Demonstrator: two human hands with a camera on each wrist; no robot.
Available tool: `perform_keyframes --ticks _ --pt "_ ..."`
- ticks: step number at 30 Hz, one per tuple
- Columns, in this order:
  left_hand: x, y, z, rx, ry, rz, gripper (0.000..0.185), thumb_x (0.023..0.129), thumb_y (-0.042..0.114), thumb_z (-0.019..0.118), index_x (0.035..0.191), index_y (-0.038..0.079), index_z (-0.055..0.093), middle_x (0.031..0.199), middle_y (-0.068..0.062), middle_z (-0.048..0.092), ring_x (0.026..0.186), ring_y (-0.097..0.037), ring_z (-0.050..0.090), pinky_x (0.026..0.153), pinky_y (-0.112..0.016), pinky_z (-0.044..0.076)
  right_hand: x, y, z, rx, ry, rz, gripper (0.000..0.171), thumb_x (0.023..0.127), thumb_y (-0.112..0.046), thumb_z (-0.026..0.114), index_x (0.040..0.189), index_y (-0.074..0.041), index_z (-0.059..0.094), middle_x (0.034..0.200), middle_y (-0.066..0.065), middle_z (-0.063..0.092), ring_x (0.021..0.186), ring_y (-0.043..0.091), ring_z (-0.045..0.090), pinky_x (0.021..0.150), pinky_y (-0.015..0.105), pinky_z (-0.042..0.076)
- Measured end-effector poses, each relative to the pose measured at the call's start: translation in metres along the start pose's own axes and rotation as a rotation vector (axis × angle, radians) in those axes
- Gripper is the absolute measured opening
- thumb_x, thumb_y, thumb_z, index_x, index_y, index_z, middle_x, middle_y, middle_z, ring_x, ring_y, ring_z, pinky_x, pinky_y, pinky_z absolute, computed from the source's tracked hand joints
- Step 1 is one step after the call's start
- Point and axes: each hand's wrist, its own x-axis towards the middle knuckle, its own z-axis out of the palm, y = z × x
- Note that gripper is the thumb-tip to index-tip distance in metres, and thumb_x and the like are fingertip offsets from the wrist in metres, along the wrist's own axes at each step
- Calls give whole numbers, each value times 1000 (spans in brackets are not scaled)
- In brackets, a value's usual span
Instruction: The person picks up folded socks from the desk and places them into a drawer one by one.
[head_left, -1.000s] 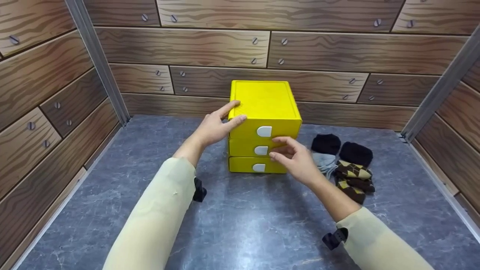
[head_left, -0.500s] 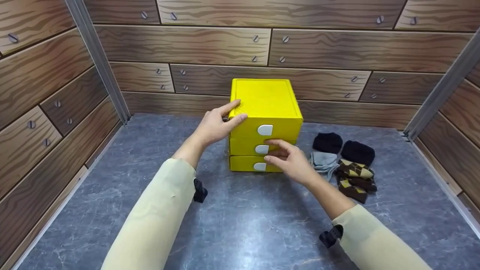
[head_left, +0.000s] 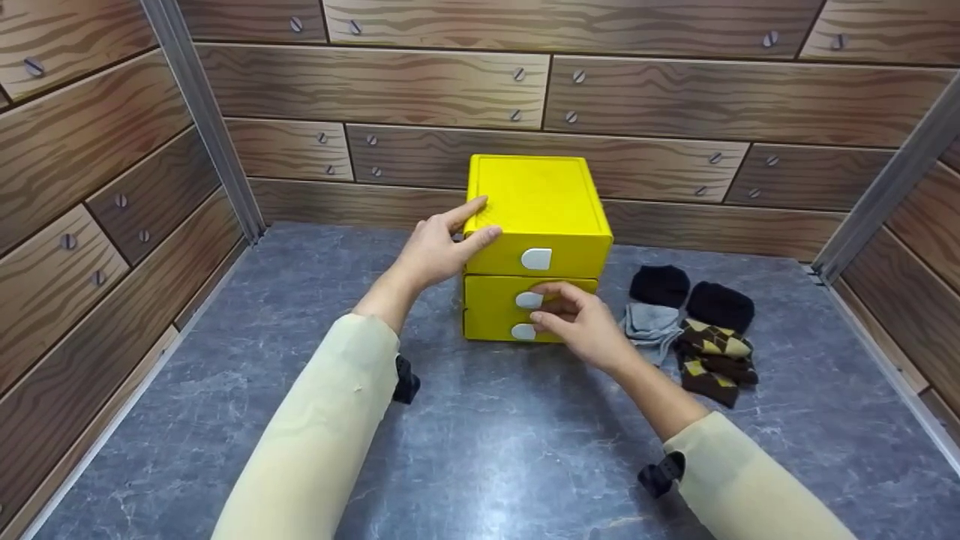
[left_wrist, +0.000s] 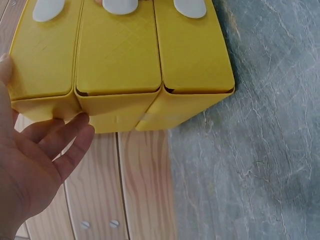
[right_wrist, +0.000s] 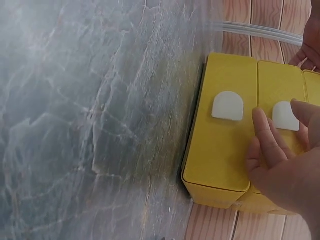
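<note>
Head cam: yellow box (head_left: 536, 225) sat mid-frame on the table (head_left: 487, 435), socks (head_left: 694, 326) to its right. Left hand (head_left: 435, 251) lay flat vs its top-left corner, holding nothing. Right hand (head_left: 581, 322) had fingers on the mid handle (head_left: 529, 300); real grip or not, can't tell.

Left wrist cam: box (left_wrist: 120, 65) up top, fingers (left_wrist: 60, 137) straight, tips touching it.

Right wrist cam: fingers (right_wrist: 267, 137) loosely bent over the handle (right_wrist: 286, 116), right side of frame.

A bright yellow three-drawer box (head_left: 536, 225) stands upright near the counter's back edge; each stacked drawer front carries a small white tab handle (head_left: 536, 259); all drawers look shut.

drawer unit (head_left: 536, 217) on table (head_left: 480, 450), socks (head_left: 694, 330) right
</note>
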Motion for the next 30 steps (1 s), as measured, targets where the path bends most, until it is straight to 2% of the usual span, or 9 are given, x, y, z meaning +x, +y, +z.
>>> perform_keyframes --ticks 4,10,14,18,30 --pt "0 0 0 -8 -1 -4 77 99 69 62 165 35 41 165 -2 45 144 -19 51 113 -38 46 -9 -2 1 -16 6 8 37 101 -16 77 136 -7 67 122 18 72 98 28 74 91 48 60" --pt "0 0 0 -20 3 -5 77 99 69 62 165 34 41 165 -2 45 143 -18 52 113 -35 46 -27 -7 3 -27 -35 -16 38 101 -14 76 137 -8 66 123 23 70 98 27 74 88 38 61" --pt "-1 1 1 -29 0 -14 78 99 69 62 165 34 41 165 -2 45 143 -18 51 113 -35 46 -40 -8 4 -16 -65 -28 39 101 -13 76 138 -7 65 124 23 69 101 26 74 89 36 61" --pt "-1 1 1 -29 -5 -12 77 99 67 62 165 34 40 165 -3 45 144 -18 51 114 -37 45 -53 -9 5 -22 -80 -50 40 101 -14 76 138 -6 64 119 18 72 102 26 75 87 33 61" --pt "-3 3 2 -60 -2 -42 77 98 68 63 165 38 39 165 -1 46 144 -17 50 113 -38 46 -82 -14 11 -39 -80 -92 40 99 -14 79 136 -7 66 117 14 74 106 27 74 88 31 61"
